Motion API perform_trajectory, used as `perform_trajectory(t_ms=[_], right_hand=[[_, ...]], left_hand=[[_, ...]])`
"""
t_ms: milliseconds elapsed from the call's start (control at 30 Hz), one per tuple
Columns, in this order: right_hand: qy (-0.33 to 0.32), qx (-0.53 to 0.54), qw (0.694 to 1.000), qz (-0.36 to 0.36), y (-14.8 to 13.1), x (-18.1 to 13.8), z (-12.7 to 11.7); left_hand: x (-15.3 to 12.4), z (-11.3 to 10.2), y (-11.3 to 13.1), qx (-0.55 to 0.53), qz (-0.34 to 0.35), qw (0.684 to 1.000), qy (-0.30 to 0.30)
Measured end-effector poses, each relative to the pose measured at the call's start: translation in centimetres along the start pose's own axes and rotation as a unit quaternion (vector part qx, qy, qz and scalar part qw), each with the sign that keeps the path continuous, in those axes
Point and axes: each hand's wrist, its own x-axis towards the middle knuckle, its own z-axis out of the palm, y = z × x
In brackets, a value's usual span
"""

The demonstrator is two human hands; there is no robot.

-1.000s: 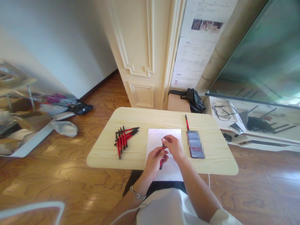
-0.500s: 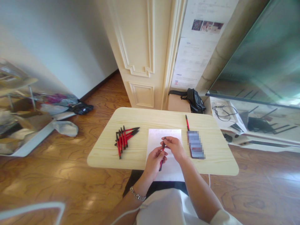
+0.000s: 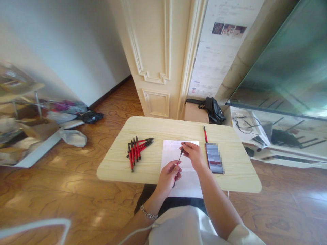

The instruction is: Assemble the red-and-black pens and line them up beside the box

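clearly, in the head view, the left hand [image 3: 168, 175] has its fingers closed round the red pen barrel [image 3: 174, 183], tilted above the white sheet [image 3: 188, 183], while the right hand's [image 3: 194, 153] fingertips pinch the black end piece [image 3: 182, 149], a thin rod [image 3: 179, 158] showing between. good handling probably means a steady left grip and both parts lined up, so the rod neither bends nor catches.

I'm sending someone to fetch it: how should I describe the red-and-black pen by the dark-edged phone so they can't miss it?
Find the pale wood-grain table with rounded corners, then the dark-edged rectangular phone on its right side. The slim red-and-black pen lies at the phone's far end. It lies singly, unlike the criss-crossed red-and-black pens at left and the held pen.
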Motion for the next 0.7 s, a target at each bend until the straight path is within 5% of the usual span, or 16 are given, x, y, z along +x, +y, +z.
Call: perform_trajectory(t_ms=[133, 233, 467, 567, 700], right_hand=[[0.03, 0.019, 0.999, -0.019, -0.3, 0.9, -0.3], [0.046, -0.113, 0.992, -0.027, 0.7, 0.9, 0.3], [0.022, -0.464, 0.88, -0.102, 4.0, -0.7, 3.8], [0.02, -0.509, 0.854, -0.109, 4.4, -0.7, 4.4], [0.019, -0.483, 0.868, -0.116, 3.6, -0.8, 3.9]], left_hand=[[-0.8, -0.8, 0.2, -0.011, -0.004, 1.0, 0.018], [-1.2, -1.8, 0.3, -0.023, 0.003, 0.999, 0.049], [-1.2, -3.2, 0.5, -0.042, 0.017, 0.996, 0.074], [-1.2, -3.2, 0.4, -0.049, 0.02, 0.996, 0.07], [-1.1, -3.0, 0.3, -0.056, 0.018, 0.996, 0.069]])
